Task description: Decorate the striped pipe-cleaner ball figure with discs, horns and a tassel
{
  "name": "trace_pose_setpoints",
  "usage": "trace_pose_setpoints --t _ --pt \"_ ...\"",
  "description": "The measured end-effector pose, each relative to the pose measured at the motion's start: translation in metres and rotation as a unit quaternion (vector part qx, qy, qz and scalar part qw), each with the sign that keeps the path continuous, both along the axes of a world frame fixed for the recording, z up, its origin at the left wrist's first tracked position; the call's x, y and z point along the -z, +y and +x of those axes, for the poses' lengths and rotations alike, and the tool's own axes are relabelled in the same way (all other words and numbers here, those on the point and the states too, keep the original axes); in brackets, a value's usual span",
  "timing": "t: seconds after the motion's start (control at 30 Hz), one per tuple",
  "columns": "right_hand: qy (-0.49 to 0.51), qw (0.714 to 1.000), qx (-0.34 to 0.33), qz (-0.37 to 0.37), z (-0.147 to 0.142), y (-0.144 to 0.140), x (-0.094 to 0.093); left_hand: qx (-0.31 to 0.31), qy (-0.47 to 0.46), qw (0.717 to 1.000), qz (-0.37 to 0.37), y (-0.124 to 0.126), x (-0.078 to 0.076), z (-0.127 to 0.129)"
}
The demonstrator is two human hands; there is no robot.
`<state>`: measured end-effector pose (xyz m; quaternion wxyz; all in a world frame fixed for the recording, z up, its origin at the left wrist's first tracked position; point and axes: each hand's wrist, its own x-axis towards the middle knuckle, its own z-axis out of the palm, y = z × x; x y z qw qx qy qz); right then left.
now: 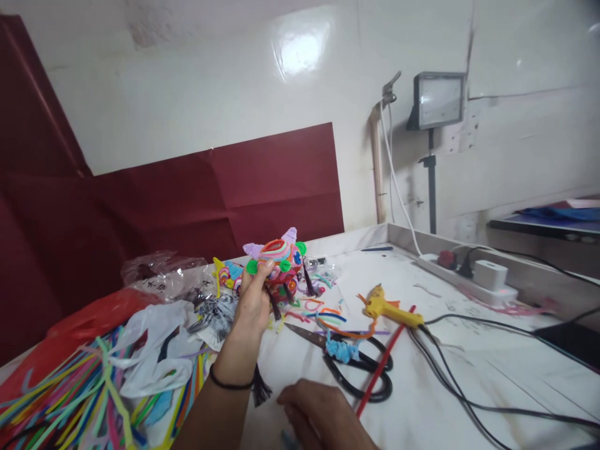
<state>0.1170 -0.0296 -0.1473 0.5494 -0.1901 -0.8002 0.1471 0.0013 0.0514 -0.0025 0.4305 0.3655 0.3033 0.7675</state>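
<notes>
Left hand (255, 306): closed round the craft figure (284, 269), thumb pressed along its side; reaching past the left of the scissors (307, 335).
Craft figure: held up beyond the scissors' blade tips, showing lilac points, green coils and dark hanging tassels.
Right hand (323, 409): on the near side of the scissors, fingers curled loosely inward, partly cut off by the lower edge; whether gripping anything, cannot tell.
Wristband (229, 382): black, round the left wrist, left of the scissors.
Light-blue fuzzy piece (342, 350): lying over the scissors near the pivot.
Red stick (387, 362): slanting across the scissors' black handles.
Yellow corded tool (396, 312): beyond the scissors and to the right, cable trailing rightward.
Coloured stems (94, 400): spread in a heap well left of the scissors.
White plastic bag (154, 344): left of the scissors, on part of the heap.
Power strip (469, 281): far right of the scissors, bearing a white charger (490, 275).
Maroon sheet (281, 175): upright, well behind the scissors.
</notes>
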Motion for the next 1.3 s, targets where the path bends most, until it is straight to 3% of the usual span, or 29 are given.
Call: trace_pose_setpoints --t 0.13,0.37,0.5,0.6,0.7,0.9,1.03,1.3 --pt "0.086 0.994 0.059 0.042 0.011 0.001 -0.027 0.017 0.014 1.0 0.002 -0.003 0.003 0.006" --pt "0.124 0.979 0.158 -0.026 0.04 0.022 -0.062 0.04 0.011 0.999 0.002 -0.007 0.007 0.02" --pt "0.101 0.972 0.209 -0.043 0.063 0.042 -0.092 0.069 0.022 0.997 0.001 -0.01 0.012 0.023" --pt "0.045 0.976 0.215 -0.015 0.082 0.057 -0.119 0.092 0.025 0.995 0.0 -0.011 0.016 0.026" --pt "-0.075 0.975 0.206 0.04 0.095 0.069 -0.147 0.106 0.027 0.994 0.007 -0.012 0.019 0.029" --pt "-0.332 0.921 0.193 0.067 0.095 0.08 -0.191 0.107 0.026 0.994 0.005 -0.014 0.018 0.036" --pt "-0.416 0.888 0.191 0.056 0.087 0.083 -0.2 0.109 0.023 0.994 -0.007 -0.014 0.021 0.036" --pt "-0.464 0.864 0.186 0.06 0.076 0.085 -0.206 0.121 0.006 0.993 -0.014 -0.016 0.019 0.04"
